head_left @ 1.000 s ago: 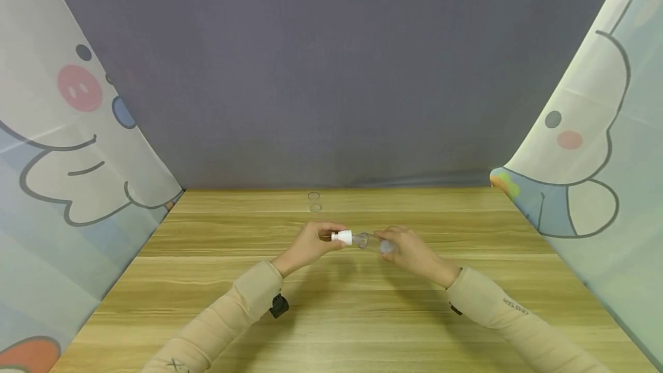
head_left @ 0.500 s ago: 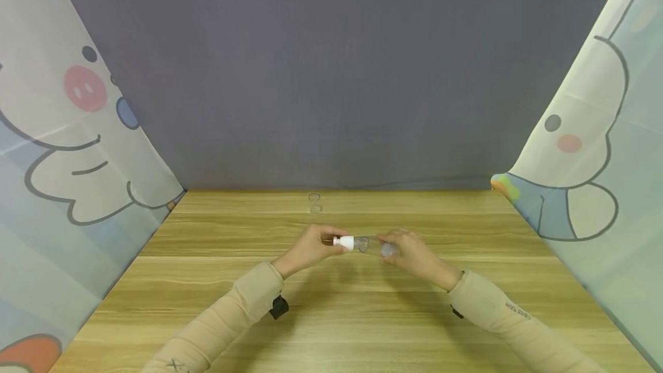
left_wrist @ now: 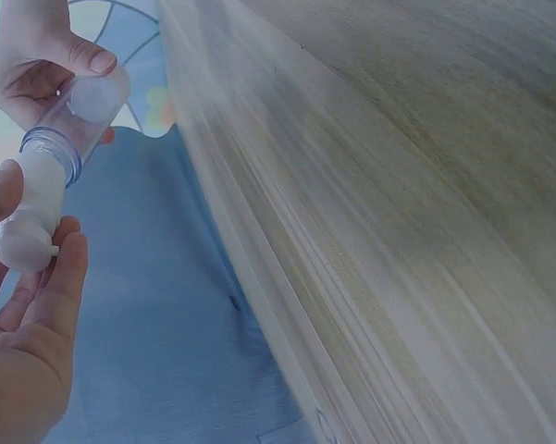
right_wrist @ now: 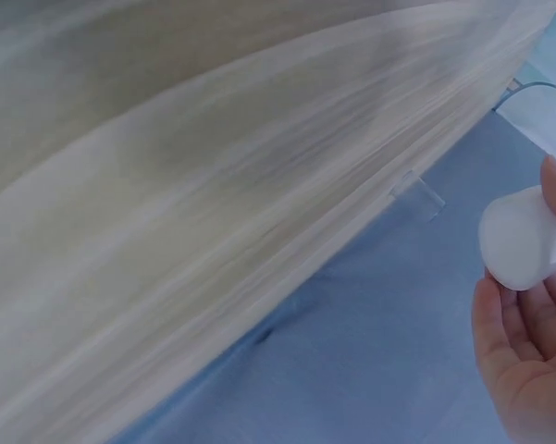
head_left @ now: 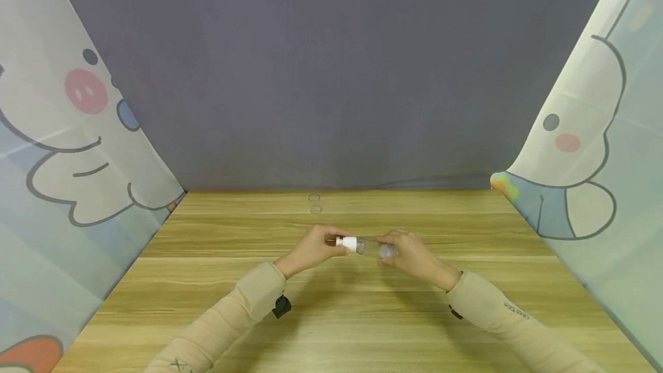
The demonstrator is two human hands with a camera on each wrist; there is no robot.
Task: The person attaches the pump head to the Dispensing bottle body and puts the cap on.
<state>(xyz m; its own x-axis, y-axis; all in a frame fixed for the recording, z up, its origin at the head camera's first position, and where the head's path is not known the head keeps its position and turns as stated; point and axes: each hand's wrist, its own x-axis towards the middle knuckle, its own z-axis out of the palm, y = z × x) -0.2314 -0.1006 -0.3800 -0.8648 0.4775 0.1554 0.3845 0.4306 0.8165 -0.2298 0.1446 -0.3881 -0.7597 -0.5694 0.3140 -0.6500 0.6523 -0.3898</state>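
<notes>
Above the wooden table, my left hand [head_left: 313, 248] pinches the white pump head [head_left: 348, 243] of a small clear bottle [head_left: 370, 248]. My right hand [head_left: 412, 253] grips the bottle's body near its base, opposite the left hand. The bottle lies nearly sideways between both hands. In the left wrist view, the white collar [left_wrist: 39, 185] sits against the clear threaded-looking neck [left_wrist: 51, 153]; whether it is fastened cannot be told. Only the whitish bottle base [right_wrist: 520, 242] shows in the right wrist view, between thumb and fingers.
A clear cylindrical cap [head_left: 315, 204] stands upright near the back edge of the wooden table [head_left: 233, 229]. Behind the table hangs a dark grey cloth [head_left: 331, 73]. Cartoon-printed curtains [head_left: 62, 189] line both sides.
The pump head has shifted slightly right with my left hand, narrowing the space between it and the bottle's body. My right hand keeps its grip almost in place.
</notes>
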